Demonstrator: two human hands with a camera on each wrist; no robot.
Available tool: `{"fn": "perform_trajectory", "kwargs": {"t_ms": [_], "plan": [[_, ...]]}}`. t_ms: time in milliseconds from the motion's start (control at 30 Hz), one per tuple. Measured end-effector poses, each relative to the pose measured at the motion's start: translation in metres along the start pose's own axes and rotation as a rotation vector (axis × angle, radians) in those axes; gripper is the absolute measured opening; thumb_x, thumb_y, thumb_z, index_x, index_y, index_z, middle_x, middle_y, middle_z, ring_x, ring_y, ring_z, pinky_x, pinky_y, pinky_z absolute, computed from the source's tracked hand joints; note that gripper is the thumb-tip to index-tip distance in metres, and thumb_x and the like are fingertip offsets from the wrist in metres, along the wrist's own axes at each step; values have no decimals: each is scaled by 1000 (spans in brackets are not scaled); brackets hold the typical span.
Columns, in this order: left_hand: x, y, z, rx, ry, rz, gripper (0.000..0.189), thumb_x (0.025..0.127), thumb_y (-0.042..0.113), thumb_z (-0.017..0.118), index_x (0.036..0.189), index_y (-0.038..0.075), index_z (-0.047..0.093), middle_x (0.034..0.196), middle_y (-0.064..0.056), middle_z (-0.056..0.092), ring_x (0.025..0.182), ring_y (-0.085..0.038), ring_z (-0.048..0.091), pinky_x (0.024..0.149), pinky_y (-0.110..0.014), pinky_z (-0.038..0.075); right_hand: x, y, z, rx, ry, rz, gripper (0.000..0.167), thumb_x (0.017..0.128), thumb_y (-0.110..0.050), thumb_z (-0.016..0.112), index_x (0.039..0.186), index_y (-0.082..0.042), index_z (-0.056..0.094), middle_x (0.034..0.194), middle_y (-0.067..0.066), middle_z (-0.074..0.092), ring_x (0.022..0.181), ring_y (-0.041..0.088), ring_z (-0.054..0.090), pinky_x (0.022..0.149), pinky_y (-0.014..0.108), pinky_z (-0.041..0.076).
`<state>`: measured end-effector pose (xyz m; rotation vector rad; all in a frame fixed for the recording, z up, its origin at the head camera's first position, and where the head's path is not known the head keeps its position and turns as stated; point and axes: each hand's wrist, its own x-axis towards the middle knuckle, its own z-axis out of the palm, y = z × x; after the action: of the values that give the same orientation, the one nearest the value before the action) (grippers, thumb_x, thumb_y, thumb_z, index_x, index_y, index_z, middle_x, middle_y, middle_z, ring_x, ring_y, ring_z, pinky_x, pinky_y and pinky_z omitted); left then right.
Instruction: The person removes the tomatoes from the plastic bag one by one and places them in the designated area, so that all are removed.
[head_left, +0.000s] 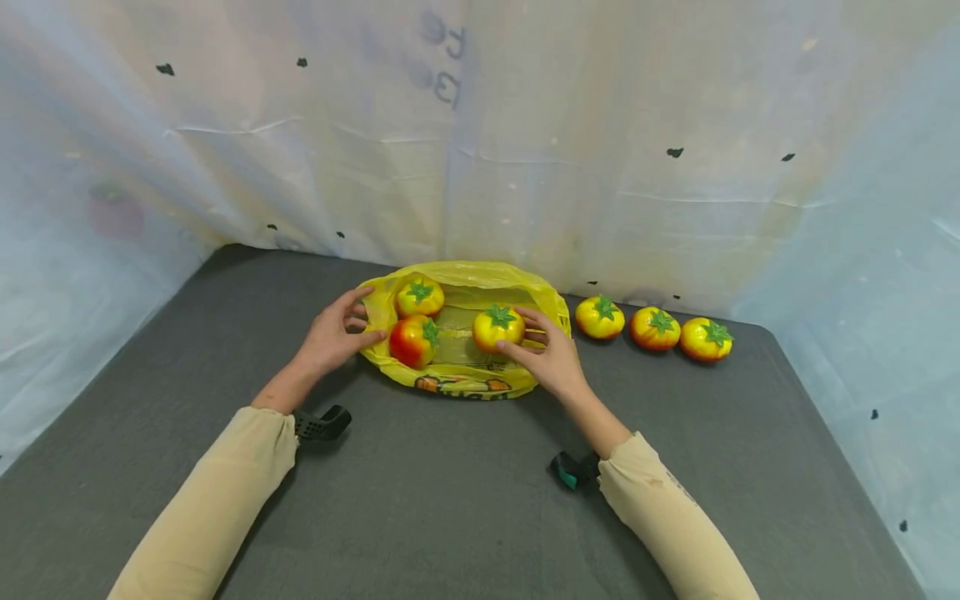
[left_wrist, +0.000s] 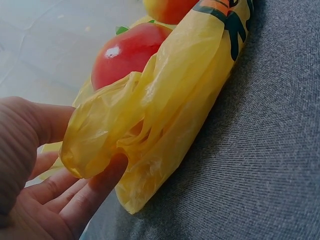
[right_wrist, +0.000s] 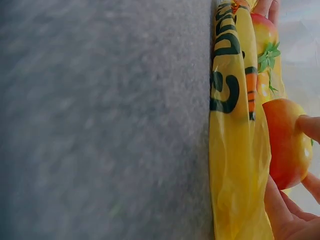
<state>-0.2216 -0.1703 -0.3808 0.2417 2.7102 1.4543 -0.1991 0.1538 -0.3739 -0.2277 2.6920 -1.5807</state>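
Observation:
A yellow plastic bag lies with its mouth spread wide on the dark table. My left hand holds the bag's left rim, thumb on one side of the film and fingers on the other in the left wrist view. Between the thumb and fingers of my right hand is a yellow-red tomato with a green leafy top, within the bag's mouth on the right. Two more tomatoes sit inside at the left: a yellower one behind and a redder one, tipped sideways, in front.
Three similar tomatoes stand in a row right of the bag: one nearest it, a middle one and an outer one. Pale sheeting hangs behind the table and along both sides.

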Motion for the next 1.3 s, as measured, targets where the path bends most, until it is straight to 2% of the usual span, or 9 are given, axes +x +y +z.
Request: {"fn": "perform_trajectory", "kwargs": {"t_ms": [233,600,867,1100,1300], "plan": [[0,-1,0,-3,-4,-1,75,89,15,66,152,7,26,125,-25,52,112,-39,55,90,-52,48,-7,4,-9,-25,12,31,60,84,-33,74,139,-26,50,137,10,52,123,28,55,91,44,52],[0,0,-2,18,-6,13,75,89,15,66,151,7,26,126,-26,51,112,-40,55,91,-54,47,-19,6,-28,-15,61,-5,61,83,-31,75,138,-20,50,135,12,52,123,29,54,96,44,49],[-1,-5,0,6,-5,-5,75,90,18,67,152,8,26,126,-24,52,112,-38,55,92,-52,47,-30,13,-46,-60,114,-8,63,84,-35,74,140,-20,49,139,7,50,123,25,54,93,41,51],[-3,-2,0,5,0,-2,75,90,18,67,152,8,25,127,-24,52,113,-38,55,92,-53,47,-37,18,-63,-84,142,-5,63,85,-31,74,140,-16,48,139,9,50,121,27,55,91,39,52],[-2,-2,1,8,1,10,75,90,16,67,152,7,26,125,-25,52,112,-39,56,91,-53,47,-42,22,-75,-124,160,14,63,85,-33,74,140,-17,49,138,9,50,121,26,55,90,38,52]]}}
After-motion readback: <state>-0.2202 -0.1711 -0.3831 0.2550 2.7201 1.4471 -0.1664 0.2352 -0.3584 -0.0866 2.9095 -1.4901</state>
